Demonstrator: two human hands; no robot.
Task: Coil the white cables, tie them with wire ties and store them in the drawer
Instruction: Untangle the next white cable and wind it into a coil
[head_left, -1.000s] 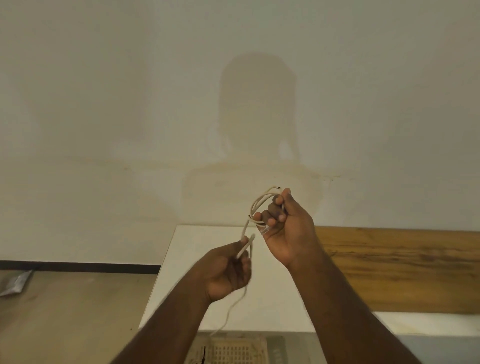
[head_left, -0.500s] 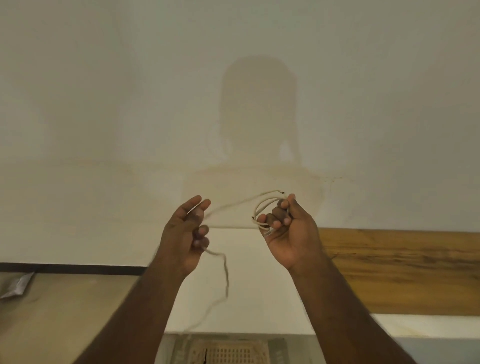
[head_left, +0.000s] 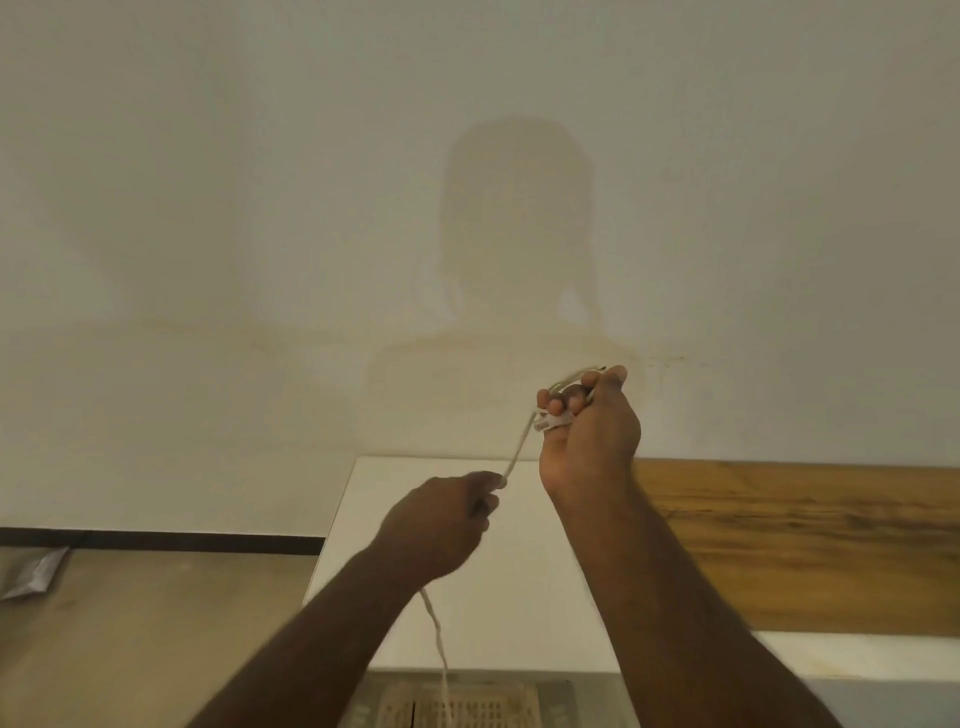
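Observation:
My right hand (head_left: 589, 434) is raised in front of the wall, shut on several loops of the white cable (head_left: 521, 441), with a clear plug end showing by the fingers. A straight stretch of cable runs down-left from that coil into my left hand (head_left: 441, 519), which is closed around it just below and left of the right hand. Under the left wrist the cable's loose tail hangs down toward the bottom edge of the frame. No wire tie is visible.
Below the hands is a white cabinet top (head_left: 519, 597), with a wooden board (head_left: 805, 540) along its right side. A perforated beige basket (head_left: 457, 709) shows at the bottom edge. A tan floor and a silver packet (head_left: 36, 571) lie at left.
My left hand has swung back from the upper left to just under the right hand, sliding along the cable. The coil in my right hand has stayed nearly in place.

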